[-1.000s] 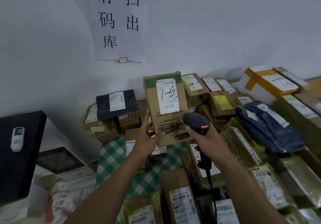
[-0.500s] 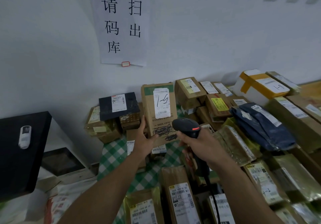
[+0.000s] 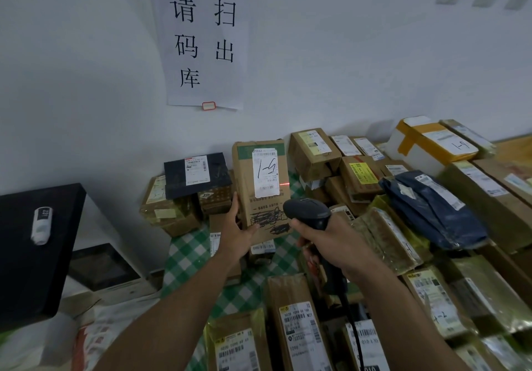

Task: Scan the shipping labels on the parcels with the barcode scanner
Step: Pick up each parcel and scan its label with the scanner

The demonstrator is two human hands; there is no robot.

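A tall brown cardboard parcel stands upright above the table, its white shipping label marked "1-9" facing me. My left hand grips its lower left edge, thumb on the front. My right hand grips a black barcode scanner just below and to the right of the parcel, its head pointing at the parcel. A red scan line shows at the label's right edge. The scanner's cable runs down toward me.
Many labelled parcels crowd a green checked tablecloth: a black box at the left, a dark blue bag and a white box with yellow tape at the right. A black case sits far left. A paper sign hangs on the wall.
The parcel has moved further from me and stands more upright. The scanner has swung down and right of it, and a red scan line now shows by the label.
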